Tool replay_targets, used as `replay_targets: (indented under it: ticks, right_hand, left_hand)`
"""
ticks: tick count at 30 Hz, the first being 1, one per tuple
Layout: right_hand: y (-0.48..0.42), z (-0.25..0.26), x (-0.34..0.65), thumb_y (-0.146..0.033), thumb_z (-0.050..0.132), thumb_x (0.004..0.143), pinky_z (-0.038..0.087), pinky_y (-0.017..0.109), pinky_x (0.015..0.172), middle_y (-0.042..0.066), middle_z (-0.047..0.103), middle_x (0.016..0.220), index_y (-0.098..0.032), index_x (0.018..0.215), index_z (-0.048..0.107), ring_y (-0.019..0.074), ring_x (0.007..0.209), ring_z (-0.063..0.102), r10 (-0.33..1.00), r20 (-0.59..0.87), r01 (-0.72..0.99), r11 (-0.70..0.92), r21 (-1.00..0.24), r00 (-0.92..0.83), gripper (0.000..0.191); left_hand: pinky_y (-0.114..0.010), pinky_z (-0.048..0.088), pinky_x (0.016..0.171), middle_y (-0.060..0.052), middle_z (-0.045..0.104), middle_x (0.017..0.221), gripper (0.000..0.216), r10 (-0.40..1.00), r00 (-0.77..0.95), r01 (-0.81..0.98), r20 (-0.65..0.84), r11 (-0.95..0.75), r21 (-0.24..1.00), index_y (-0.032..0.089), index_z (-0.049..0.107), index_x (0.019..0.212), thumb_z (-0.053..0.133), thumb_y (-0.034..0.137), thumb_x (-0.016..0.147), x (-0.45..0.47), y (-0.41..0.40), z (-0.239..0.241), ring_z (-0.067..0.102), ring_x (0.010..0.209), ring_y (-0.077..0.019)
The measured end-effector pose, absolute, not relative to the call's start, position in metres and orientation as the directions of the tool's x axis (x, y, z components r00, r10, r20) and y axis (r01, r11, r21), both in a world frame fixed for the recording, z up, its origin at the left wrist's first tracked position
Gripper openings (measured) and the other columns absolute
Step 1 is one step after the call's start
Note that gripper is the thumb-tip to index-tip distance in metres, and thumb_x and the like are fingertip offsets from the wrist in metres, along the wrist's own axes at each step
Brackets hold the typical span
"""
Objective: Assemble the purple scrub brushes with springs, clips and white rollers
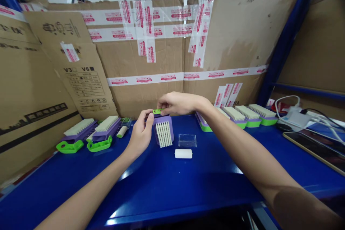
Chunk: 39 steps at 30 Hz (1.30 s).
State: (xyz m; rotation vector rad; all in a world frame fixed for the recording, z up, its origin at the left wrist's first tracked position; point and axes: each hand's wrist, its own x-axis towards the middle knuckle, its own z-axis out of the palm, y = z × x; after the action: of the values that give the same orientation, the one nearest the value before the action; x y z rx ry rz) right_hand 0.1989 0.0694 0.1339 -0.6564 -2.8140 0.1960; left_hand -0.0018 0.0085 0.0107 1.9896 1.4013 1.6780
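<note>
Both hands are up near the middle of the desk's far edge, working at one purple brush. The purple brush (164, 133) is upright, pale bristle tufts facing the front edge. Can't tell if its bottom touches the desk (161, 190).

Green piece (157, 111) sits at the top of that brush. Right hand (174, 103) comes in from above, fingers and thumb pinched on the green piece. Left hand (141, 129) is on the left side, thumb and forefinger close together at the brush's upper left corner, by the green piece's end. Can't tell which of the two parts it grips.

Clear plastic box (187, 140) is just right of the purple brush. White roller (183, 153) lies just in front of the box, toward the front edge. Box and roller are both clear of the hands.

Far left corner: two finished-looking brushes (106, 124), bristles up, green loops toward the front edge, cream roller (122, 132) beside them. Far edge, right half: row of green-based brushes (246, 113), bristles up, partly behind the right forearm. Right end: gold-rimmed device (318, 151), white charger (293, 115) behind it. Taped cardboard (151, 97) stands along the far edge.
</note>
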Motion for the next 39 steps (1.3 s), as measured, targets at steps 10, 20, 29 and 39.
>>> replay_targets:
  ticks: [10, 20, 29, 39]
  right_hand:
    - [0.0678, 0.1343, 0.1984, -0.019, 0.071, 0.098, 0.042, 0.027, 0.07, 0.005, 0.08, 0.098, -0.015, 0.109, 0.078, 0.0168, 0.083, 0.067, 0.446, 0.187, 0.418, 0.892, -0.171, -0.875, 0.013]
    - [0.0743, 0.1314, 0.197, -0.02, 0.075, 0.097, 0.042, 0.028, 0.072, 0.005, 0.08, 0.098, -0.015, 0.107, 0.078, 0.0174, 0.085, 0.068, 0.42, 0.222, 0.385, 0.905, -0.182, -0.88, 0.012]
    - [0.0748, 0.1303, 0.1969, -0.019, 0.075, 0.096, 0.041, 0.027, 0.069, 0.005, 0.079, 0.096, -0.015, 0.107, 0.078, 0.0173, 0.083, 0.068, 0.419, 0.213, 0.382, 0.904, -0.192, -0.883, 0.012]
    - [0.0745, 0.1304, 0.1967, -0.02, 0.076, 0.095, 0.04, 0.027, 0.067, 0.004, 0.079, 0.093, -0.015, 0.106, 0.077, 0.0168, 0.081, 0.066, 0.442, 0.197, 0.408, 0.893, -0.189, -0.875, 0.012]
  left_hand:
    - [-0.035, 0.049, 0.091, -0.005, 0.072, 0.109, 0.037, 0.734, -0.068, 0.509, 0.676, -0.557, 0.656, 0.022, 0.064, 0.119, 0.041, 0.05, 0.112, -0.0024, 0.0074, 0.0112, 0.065, 0.103, -0.0239]
    - [-0.035, 0.051, 0.09, -0.005, 0.072, 0.112, 0.03, 0.751, -0.06, 0.45, 0.657, -0.567, 0.69, 0.022, 0.063, 0.12, 0.05, 0.047, 0.109, -0.003, 0.0102, 0.0088, 0.067, 0.104, -0.0235]
    - [-0.037, 0.051, 0.094, -0.006, 0.071, 0.117, 0.028, 0.768, -0.041, 0.379, 0.639, -0.579, 0.721, 0.024, 0.062, 0.121, 0.057, 0.047, 0.107, -0.0047, 0.0146, 0.0033, 0.068, 0.11, -0.0242]
    - [-0.036, 0.052, 0.092, -0.006, 0.07, 0.118, 0.03, 0.792, -0.003, 0.356, 0.611, -0.57, 0.74, 0.024, 0.06, 0.123, 0.06, 0.048, 0.105, -0.0047, 0.015, 0.0029, 0.068, 0.11, -0.0246]
